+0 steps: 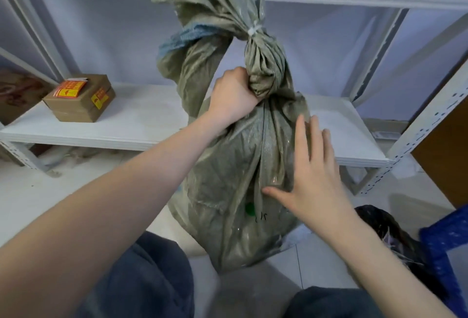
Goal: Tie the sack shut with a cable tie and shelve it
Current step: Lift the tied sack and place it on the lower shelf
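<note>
The tying step appeared complete. A white cable tie (254, 30) cinched the gathered neck of the grey-green woven sack (235, 170), with loose fabric flaring above the tie and a short twisted column of fabric below it. The step in hand was judged to be the lift onto the shelving.

The sack stood upright on the tiled floor (38, 191), between the person's knees and directly in front of the lower shelf (141, 125) of a white metal rack (428, 120). Its upper part overlapped the shelf edge in the view; whether it touched the shelf could not be determined.

The left hand (233, 96) was closed in a fist around the twisted neck, below the cable tie, fingers curled tight into the fabric. The right hand (311, 170) lay flat against the right flank of the sack, fingers spread and extended, thumb pointing inward across the front seam. It pressed or steadied; it gripped nothing.

A taped cardboard box (79, 98) with yellow and orange labels occupied the left part of the lower shelf, well apart from the sack. The shelf surface behind and to the right of the sack was bare.

The next move would probably require a lift by the neck while the right hand shifted lower to carry the load, followed by a push onto the bare shelf area. The neck grip alone might strain the tie, so support from beneath seemed advisable.
</note>
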Demonstrator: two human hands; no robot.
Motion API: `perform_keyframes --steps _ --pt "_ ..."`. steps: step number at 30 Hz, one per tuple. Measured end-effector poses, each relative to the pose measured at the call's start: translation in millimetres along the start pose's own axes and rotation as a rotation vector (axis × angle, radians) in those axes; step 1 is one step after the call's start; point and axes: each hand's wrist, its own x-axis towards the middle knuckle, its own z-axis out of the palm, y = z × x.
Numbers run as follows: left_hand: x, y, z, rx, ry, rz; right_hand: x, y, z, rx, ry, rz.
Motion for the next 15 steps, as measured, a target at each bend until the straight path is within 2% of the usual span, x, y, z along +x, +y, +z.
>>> perform_keyframes --steps 6,15 --pt "25 31 -36 -0.032 0.091 0.105 -11 -23 7 -0.123 -0.100 -0.138" --pt "46 37 -60 -0.043 0.147 0.137 24 -43 6 -0.107 0.029 -0.147"
